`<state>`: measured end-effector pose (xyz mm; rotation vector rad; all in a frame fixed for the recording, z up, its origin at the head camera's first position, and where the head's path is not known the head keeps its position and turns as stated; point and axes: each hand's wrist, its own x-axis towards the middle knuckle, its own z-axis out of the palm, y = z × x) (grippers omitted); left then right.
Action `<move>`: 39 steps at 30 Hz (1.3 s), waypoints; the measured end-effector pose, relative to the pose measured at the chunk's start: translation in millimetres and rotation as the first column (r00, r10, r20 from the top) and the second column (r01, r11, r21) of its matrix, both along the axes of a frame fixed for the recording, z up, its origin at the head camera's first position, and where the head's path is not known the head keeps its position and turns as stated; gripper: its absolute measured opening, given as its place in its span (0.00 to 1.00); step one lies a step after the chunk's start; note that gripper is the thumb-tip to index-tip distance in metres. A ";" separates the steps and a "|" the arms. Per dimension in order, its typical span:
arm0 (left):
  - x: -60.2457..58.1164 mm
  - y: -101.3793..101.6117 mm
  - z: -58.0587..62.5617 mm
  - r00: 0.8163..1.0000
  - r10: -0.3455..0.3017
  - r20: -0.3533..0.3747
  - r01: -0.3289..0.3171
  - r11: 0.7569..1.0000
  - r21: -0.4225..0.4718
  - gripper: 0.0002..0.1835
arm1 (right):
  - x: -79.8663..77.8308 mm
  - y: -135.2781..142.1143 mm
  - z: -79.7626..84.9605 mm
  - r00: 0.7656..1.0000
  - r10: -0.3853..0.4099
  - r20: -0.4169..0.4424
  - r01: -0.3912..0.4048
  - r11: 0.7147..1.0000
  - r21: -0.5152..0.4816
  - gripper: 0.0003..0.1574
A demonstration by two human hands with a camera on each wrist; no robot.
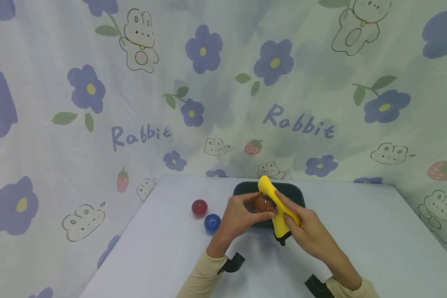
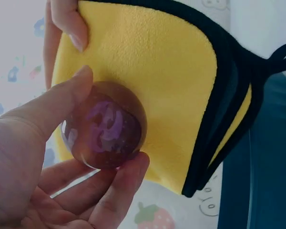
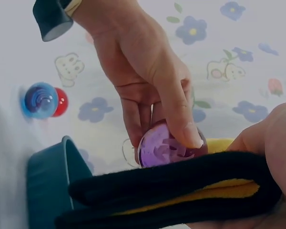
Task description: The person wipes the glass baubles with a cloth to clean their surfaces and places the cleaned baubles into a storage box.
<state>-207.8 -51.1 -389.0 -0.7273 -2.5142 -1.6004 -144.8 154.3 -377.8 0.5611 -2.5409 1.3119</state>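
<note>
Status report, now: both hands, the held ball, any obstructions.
Left hand pinching purple-swirled ball. Right hand gripping yellow cloth beside it, contact unclear. No obstruction seen; blue ball and red ball off left.

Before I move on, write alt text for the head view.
A person's left hand grips a glossy ball while the right hand holds a folded yellow cloth beside it, a dark container behind. To the left, a red ball and blue ball rest on a white table.

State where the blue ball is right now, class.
In the head view, the blue ball sits on the white table, left of the dark tub and beside the red ball.
</note>
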 end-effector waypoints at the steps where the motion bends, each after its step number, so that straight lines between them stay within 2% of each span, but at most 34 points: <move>1: -0.1 0.4 -0.4 1.000 -0.003 0.001 0.003 1.000 -0.009 0.34 | -0.1 -0.7 -0.1 1.000 0.000 -0.010 0.000 1.000 0.006 0.39; 8: 0.7 3.6 -2.5 1.000 -0.026 -0.015 0.024 0.997 -0.070 0.24 | -1.7 -3.4 -4.3 0.998 -0.003 -0.057 0.005 1.000 0.030 0.38; 16: 2.8 5.0 -2.6 0.995 -0.054 -0.085 0.047 0.996 -0.082 0.22 | -3.8 -3.6 -5.7 0.997 -0.010 -0.082 0.015 0.998 0.055 0.40; 24: 4.8 4.9 -0.8 0.990 -0.071 -0.120 0.060 0.994 -0.092 0.23 | -6.4 0.6 -5.8 0.999 0.010 -0.048 -0.008 0.999 0.035 0.39; 29: 4.5 5.4 -0.6 0.984 -0.085 -0.155 0.070 0.992 -0.103 0.26 | -8.8 4.6 -7.7 1.000 0.018 -0.010 -0.018 1.000 -0.003 0.37; 39: 6.5 5.9 0.2 0.982 -0.108 -0.154 0.102 0.994 -0.043 0.29 | -13.1 9.4 -10.4 0.997 0.046 0.063 -0.041 0.996 -0.078 0.35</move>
